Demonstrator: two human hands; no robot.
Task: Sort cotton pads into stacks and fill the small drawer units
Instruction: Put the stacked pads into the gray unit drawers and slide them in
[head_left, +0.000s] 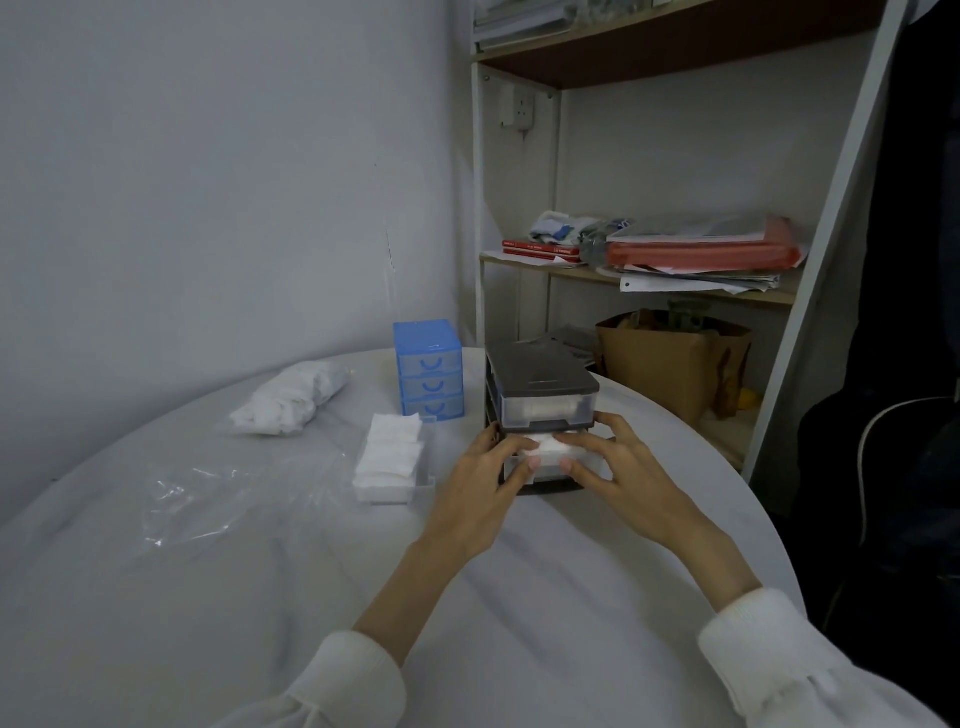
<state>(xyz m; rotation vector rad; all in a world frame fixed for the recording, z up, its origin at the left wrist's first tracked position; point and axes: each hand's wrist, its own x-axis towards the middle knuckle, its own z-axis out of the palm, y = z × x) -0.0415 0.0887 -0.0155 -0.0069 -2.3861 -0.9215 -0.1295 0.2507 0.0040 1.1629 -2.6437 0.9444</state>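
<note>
White cotton pads (545, 448) pressed by left hand (480, 491) and right hand (621, 467), fingers straight, grey drawer unit (540, 387).

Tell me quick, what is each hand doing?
Left hand: fingers pressing on the cotton pads in the grey drawer unit; open.
Right hand: fingers pressing on the same pads; open.
</note>
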